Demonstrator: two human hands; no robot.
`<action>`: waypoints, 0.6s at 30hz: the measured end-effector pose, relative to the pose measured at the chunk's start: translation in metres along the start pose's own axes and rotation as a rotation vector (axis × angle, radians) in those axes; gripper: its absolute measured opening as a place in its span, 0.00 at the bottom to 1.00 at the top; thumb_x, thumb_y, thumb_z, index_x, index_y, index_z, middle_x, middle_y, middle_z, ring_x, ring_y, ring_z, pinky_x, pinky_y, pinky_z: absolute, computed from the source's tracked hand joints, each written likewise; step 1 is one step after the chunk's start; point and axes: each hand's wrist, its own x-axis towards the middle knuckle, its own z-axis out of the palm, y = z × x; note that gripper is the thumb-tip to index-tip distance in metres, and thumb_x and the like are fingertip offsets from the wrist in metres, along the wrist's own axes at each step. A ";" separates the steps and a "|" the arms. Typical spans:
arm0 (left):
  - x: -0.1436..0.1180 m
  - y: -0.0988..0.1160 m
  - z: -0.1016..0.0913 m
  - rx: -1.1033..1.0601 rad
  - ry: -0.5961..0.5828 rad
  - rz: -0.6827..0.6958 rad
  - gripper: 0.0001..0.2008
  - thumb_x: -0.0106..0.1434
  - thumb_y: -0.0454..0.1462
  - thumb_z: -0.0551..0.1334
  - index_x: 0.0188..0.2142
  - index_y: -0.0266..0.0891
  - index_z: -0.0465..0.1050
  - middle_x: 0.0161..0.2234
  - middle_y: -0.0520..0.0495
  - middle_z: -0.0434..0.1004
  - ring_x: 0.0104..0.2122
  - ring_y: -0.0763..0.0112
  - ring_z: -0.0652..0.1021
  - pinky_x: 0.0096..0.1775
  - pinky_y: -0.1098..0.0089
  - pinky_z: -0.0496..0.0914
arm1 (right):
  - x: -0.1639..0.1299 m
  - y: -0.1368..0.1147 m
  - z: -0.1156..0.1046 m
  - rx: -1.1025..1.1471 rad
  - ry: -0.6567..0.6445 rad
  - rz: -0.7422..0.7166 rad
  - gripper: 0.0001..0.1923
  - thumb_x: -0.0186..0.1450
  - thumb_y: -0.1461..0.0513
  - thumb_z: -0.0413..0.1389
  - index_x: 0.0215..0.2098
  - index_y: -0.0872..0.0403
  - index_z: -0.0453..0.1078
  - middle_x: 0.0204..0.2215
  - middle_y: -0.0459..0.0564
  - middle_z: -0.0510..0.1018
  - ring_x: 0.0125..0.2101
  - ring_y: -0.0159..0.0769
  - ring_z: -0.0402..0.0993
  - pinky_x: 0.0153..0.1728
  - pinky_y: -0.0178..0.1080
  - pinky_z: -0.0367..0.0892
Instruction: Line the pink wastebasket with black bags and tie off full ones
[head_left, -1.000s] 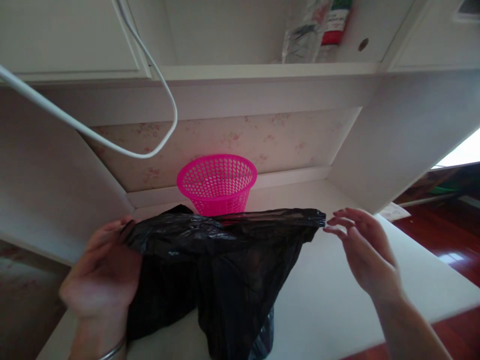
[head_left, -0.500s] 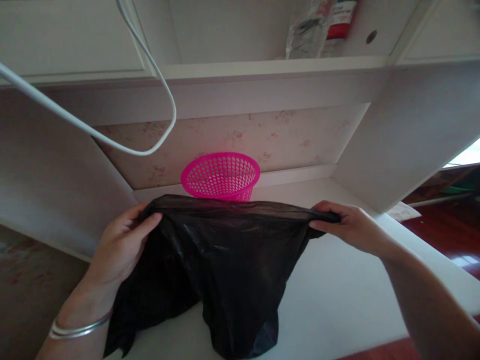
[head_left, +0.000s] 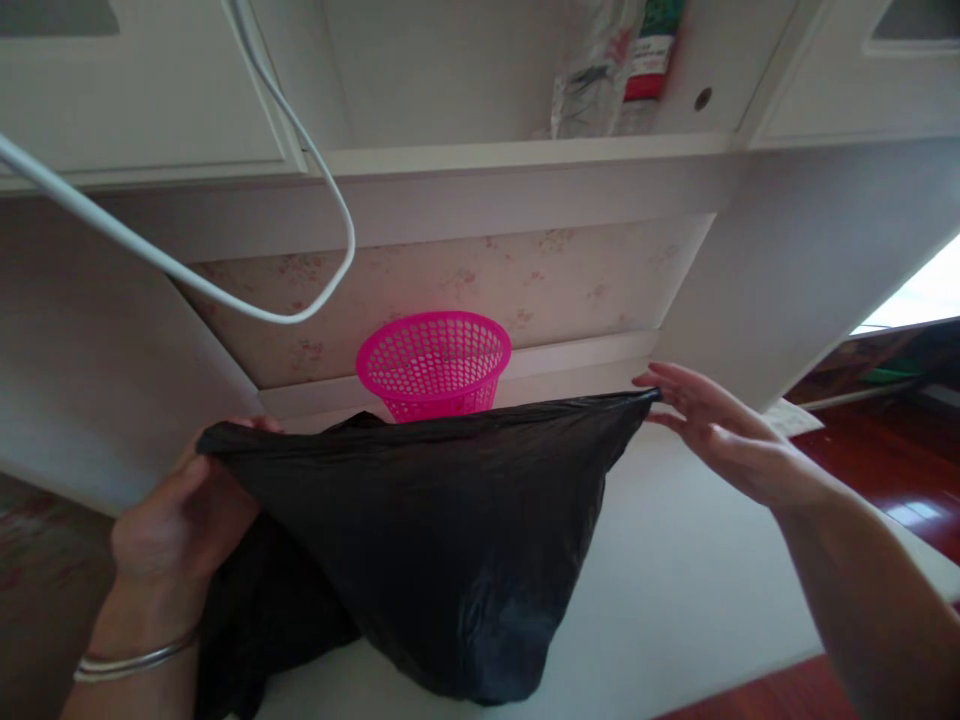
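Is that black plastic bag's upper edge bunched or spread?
Spread: the black plastic bag hangs between the left hand and right hand, its upper edge nearly straight.

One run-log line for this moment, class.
left hand: holds left end of black bag | right hand: holds its right corner | bag: stretched between hands | pink basket: behind bag, partly hidden
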 end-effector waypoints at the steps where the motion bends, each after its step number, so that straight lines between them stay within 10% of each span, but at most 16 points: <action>1: 0.001 0.000 -0.003 0.039 -0.023 0.011 0.22 0.38 0.49 0.80 0.33 0.44 0.85 0.38 0.48 0.84 0.40 0.62 0.81 0.39 0.69 0.82 | 0.002 0.001 -0.001 -0.046 -0.079 0.060 0.35 0.60 0.46 0.67 0.64 0.33 0.68 0.66 0.44 0.69 0.63 0.51 0.67 0.59 0.50 0.70; 7: 0.003 0.012 0.000 0.149 -0.162 0.194 0.17 0.41 0.48 0.81 0.26 0.44 0.82 0.38 0.48 0.81 0.38 0.64 0.80 0.38 0.69 0.81 | 0.036 -0.002 0.010 -0.198 -0.220 0.212 0.46 0.59 0.47 0.69 0.71 0.42 0.60 0.57 0.54 0.79 0.53 0.53 0.78 0.54 0.52 0.75; 12: 0.004 0.023 0.000 0.188 -0.073 0.206 0.19 0.37 0.44 0.83 0.20 0.39 0.78 0.34 0.49 0.78 0.34 0.67 0.78 0.32 0.72 0.80 | 0.047 -0.002 0.010 -0.275 -0.266 0.235 0.26 0.57 0.45 0.70 0.50 0.47 0.82 0.43 0.51 0.86 0.43 0.50 0.83 0.49 0.50 0.78; 18: 0.014 0.019 -0.014 0.254 -0.041 0.406 0.16 0.44 0.34 0.81 0.21 0.38 0.74 0.33 0.53 0.77 0.35 0.74 0.76 0.37 0.77 0.76 | 0.029 -0.007 -0.012 -0.280 -0.037 0.102 0.19 0.47 0.49 0.76 0.32 0.48 0.83 0.33 0.50 0.84 0.33 0.43 0.80 0.34 0.43 0.79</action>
